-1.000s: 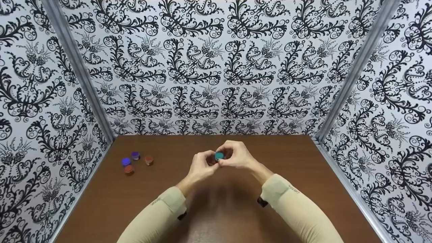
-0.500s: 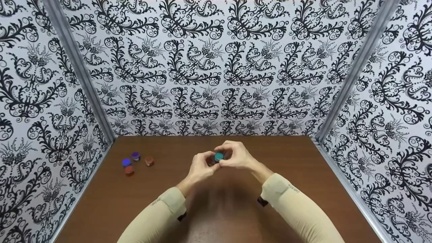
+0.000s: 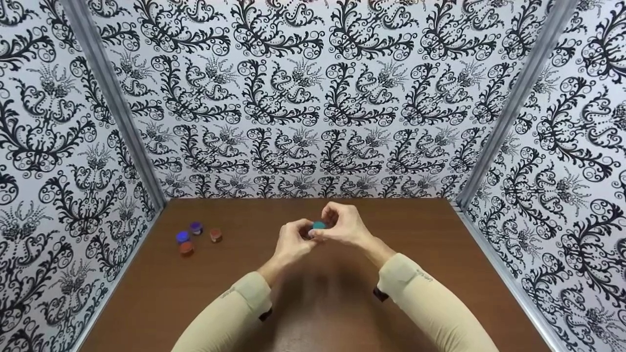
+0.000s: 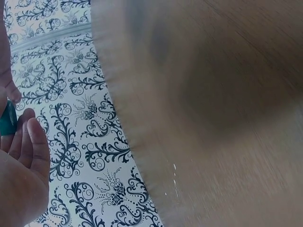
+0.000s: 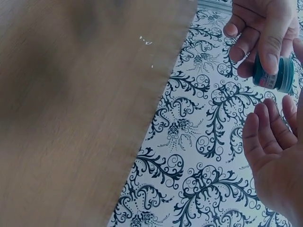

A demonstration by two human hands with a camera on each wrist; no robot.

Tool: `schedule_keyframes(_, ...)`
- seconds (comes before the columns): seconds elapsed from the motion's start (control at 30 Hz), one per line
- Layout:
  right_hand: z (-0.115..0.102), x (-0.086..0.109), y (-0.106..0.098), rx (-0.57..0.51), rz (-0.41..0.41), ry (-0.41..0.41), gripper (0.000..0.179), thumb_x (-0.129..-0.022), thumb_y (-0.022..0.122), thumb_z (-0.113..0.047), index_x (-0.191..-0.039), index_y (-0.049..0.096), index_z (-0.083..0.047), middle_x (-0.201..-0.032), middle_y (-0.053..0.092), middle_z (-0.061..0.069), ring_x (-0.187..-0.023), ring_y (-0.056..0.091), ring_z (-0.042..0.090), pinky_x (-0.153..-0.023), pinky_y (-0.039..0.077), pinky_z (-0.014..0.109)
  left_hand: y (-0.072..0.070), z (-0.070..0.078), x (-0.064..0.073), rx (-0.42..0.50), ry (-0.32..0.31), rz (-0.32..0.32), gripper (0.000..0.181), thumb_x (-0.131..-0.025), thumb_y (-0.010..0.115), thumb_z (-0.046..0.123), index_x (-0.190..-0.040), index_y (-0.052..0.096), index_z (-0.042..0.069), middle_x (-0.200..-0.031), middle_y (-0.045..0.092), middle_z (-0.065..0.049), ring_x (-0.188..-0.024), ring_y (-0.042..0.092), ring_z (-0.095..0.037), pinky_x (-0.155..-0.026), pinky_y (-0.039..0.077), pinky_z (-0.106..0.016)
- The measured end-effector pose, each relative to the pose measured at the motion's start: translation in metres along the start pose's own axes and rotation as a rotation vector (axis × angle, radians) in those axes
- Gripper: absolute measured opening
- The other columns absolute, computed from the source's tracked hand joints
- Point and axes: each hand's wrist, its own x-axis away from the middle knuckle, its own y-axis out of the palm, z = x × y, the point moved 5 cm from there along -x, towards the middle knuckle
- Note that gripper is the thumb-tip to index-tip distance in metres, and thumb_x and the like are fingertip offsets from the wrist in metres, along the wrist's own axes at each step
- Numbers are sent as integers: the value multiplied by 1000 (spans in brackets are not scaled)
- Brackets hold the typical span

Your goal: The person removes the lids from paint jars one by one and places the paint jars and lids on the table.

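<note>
So you've got white walls [image 3: 313,98] with black scrollwork on three sides of you; inside them is your brown wood-look table [image 3: 220,293]; your pale cream sleeves [image 3: 220,313] reach in from the near side, cuffs folded back; your two hands come almost together over the middle, toward the back; your left hand [image 3: 292,242] is the one doing the gripping, thumb pressed along the jar's side; your right hand [image 3: 347,227] is loose, fingers softly bent and apart from the jar in the right wrist view, though I can't tell if your thumb touches it.

The teal jar [image 5: 286,75] is a stubby little round thing, kinda shiny, with a small label [image 5: 269,81] too blurry to read; it sits between your hands, in your left grip, with your right fingers just beside it; well off to your left on the table sit four similar small pots: blue [image 3: 183,237] right beside red-orange [image 3: 186,249], purple [image 3: 196,228] behind, orange-red [image 3: 215,235] slightly apart.
</note>
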Motion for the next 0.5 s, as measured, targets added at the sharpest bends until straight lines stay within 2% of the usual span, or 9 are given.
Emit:
schedule_keyframes(0.2, 1, 1, 1, 30, 6, -22, 44, -78, 104, -36, -91, 72, -9, -78, 78, 8, -66, 65, 4, -63, 56, 21, 2, 1, 1, 2, 5, 13, 21, -81, 97, 15, -96, 84, 8, -84, 83, -7, -71, 65, -2, -68, 55, -18)
schedule_keyframes(0.5, 0, 2, 0, 44, -29, -82, 36, -81, 102, -31, -96, 80, -6, -84, 81, 12, -68, 64, 2, -65, 56, 18, 5, -1, 3, -17, 27, -11, 20, -84, 97, 17, -98, 85, 8, -85, 84, -7, -72, 66, -1, -69, 56, -18)
